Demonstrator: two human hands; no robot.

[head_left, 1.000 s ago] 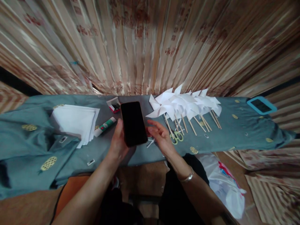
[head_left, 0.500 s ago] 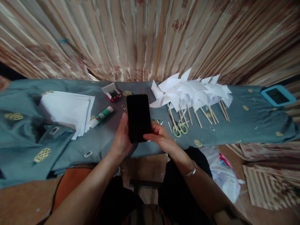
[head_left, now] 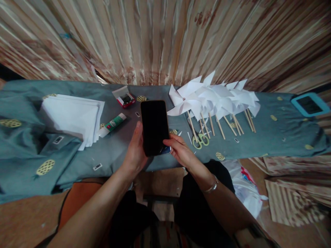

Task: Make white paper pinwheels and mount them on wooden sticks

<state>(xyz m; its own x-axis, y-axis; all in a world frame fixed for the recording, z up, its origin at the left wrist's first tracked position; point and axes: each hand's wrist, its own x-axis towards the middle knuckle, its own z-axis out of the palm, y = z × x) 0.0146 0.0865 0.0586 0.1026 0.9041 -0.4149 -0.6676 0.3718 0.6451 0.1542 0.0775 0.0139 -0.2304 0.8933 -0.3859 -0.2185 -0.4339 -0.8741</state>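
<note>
A black smartphone with a dark screen is held upright above the cloth-covered table. My left hand is closed around its left side, thumb along the edge. At the lower right corner, my right hand grips with thumb in front and fingers behind. A bluish, pale-edged strip sticks out below that corner; I cannot tell whether it is part of the phone. Several white paper pinwheels on wooden sticks lie right of the phone, with green-handled scissors by the nearest sticks.
On the left lie a stack of white paper and a glue stick. Behind them sits an open small box of dark pins. A blue-framed tablet rests at the far right. Pleated curtain hangs behind; a plastic bag is below.
The bluish strip at the phone's lower right corner shows more now, and my right hand has shifted slightly right. The whole view has moved a little.
</note>
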